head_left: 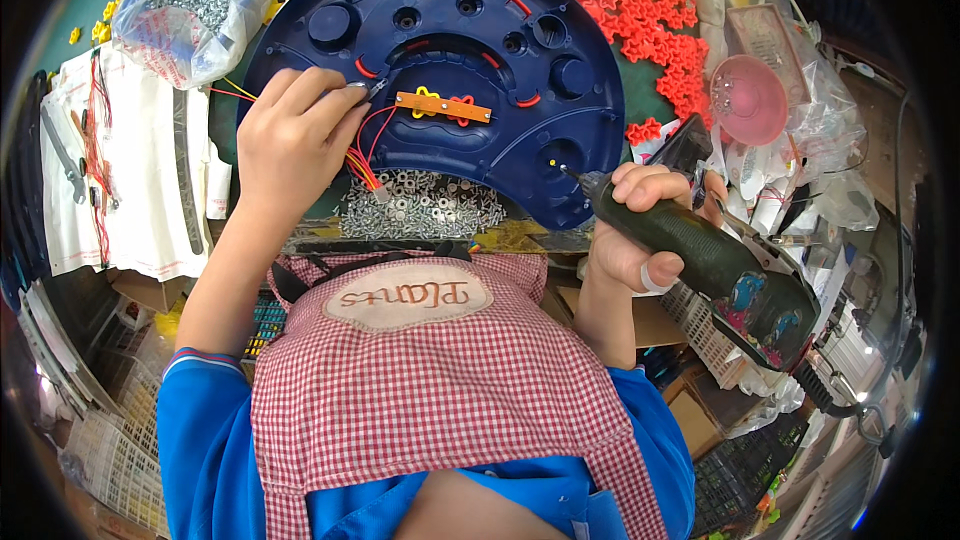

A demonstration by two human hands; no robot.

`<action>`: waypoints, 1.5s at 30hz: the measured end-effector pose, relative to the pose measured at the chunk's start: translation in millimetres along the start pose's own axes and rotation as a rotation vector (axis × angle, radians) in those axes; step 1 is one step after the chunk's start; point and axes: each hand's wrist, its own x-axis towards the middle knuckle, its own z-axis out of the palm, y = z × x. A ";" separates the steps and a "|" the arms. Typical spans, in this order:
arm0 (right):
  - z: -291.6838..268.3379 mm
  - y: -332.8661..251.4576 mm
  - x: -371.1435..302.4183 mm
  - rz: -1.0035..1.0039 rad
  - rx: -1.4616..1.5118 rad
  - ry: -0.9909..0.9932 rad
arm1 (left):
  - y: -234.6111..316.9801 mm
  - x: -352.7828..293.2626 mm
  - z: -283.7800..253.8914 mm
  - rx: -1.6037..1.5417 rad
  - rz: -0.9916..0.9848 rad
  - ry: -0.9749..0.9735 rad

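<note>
My right hand (pixel 650 215) is wrapped round a dark electric screwdriver (pixel 705 255). Its tip points left, over the right end of a dark blue curved plastic shell (pixel 470 155). At the shell's left side my left hand (pixel 300 135) is closed in a pinch, with a small silvery metal piece (pixel 378 88) at the fingertips, too small to name surely. An orange-brown strip (pixel 443 107) fixed with screws lies across the middle of the shell, a yellow and a red plastic shape showing at its edges. Red and yellow wires (pixel 362 162) with a white connector run below my left hand.
Loose screws and washers (pixel 420 205) lie heaped at the table's near edge. A bag-lined box of screws (pixel 190 0) stands far left. Red star-shaped parts (pixel 650 30) spread behind the shell at right, near a pink bowl (pixel 748 100). The screwdriver's coiled cord (pixel 825 395) hangs at lower right.
</note>
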 end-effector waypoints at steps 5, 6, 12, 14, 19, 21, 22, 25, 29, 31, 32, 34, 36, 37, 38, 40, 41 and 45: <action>8.4 4.2 2.3 -0.042 0.021 0.079 | -1.2 -3.6 3.5 -0.066 -0.091 -0.002; 9.7 4.5 2.8 -0.049 0.023 0.090 | -1.6 -3.8 3.9 -0.074 -0.105 -0.001; 7.3 8.3 0.1 -0.011 -0.024 0.032 | -0.5 -3.3 6.1 -0.055 -0.094 0.038; 1.7 12.7 -4.0 -0.028 -0.006 -0.002 | -0.9 -5.1 7.0 -0.044 -0.089 0.038; -4.3 18.4 -3.2 -0.069 0.016 -0.096 | -1.8 -6.2 8.5 -0.053 -0.096 0.043; -7.9 20.5 -2.9 -0.055 0.069 -0.132 | -2.6 -7.5 9.8 -0.053 -0.093 0.045; -7.6 21.2 -1.3 -0.054 0.080 -0.095 | -2.7 -6.7 10.0 -0.054 -0.086 0.049; -1.2 14.5 5.8 0.014 0.091 0.004 | -3.1 -5.8 9.0 -0.050 -0.081 0.045; -2.1 12.2 3.8 0.033 0.061 0.080 | -2.1 -6.4 7.4 -0.079 -0.114 0.021; -1.7 10.9 3.4 0.001 0.067 0.094 | -2.0 -5.3 7.3 -0.082 -0.119 0.021; -2.0 9.0 4.0 -0.019 0.073 0.083 | -2.3 -5.1 7.5 -0.074 -0.112 0.022; -0.8 8.5 5.4 -0.051 0.104 0.073 | -3.0 -6.6 7.7 -0.054 -0.105 0.024; -3.1 7.8 4.8 -0.049 0.103 0.024 | -3.9 -6.5 8.5 -0.035 -0.099 0.034; -4.0 7.5 4.4 -0.047 0.103 0.000 | -3.7 -6.7 8.8 -0.034 -0.103 0.028; -4.2 7.5 4.2 -0.050 0.107 -0.005 | -3.6 -6.9 8.6 -0.031 -0.105 0.022; -4.5 7.5 3.8 -0.056 0.113 -0.011 | -1.3 -5.2 6.6 -0.023 -0.105 0.016; -4.5 6.6 3.6 -0.033 0.091 -0.017 | 1.6 -1.4 2.9 -0.018 -0.104 0.016; 0.8 7.1 0.8 0.054 -0.035 0.056 | 25.1 22.4 -3.2 -0.072 0.074 0.099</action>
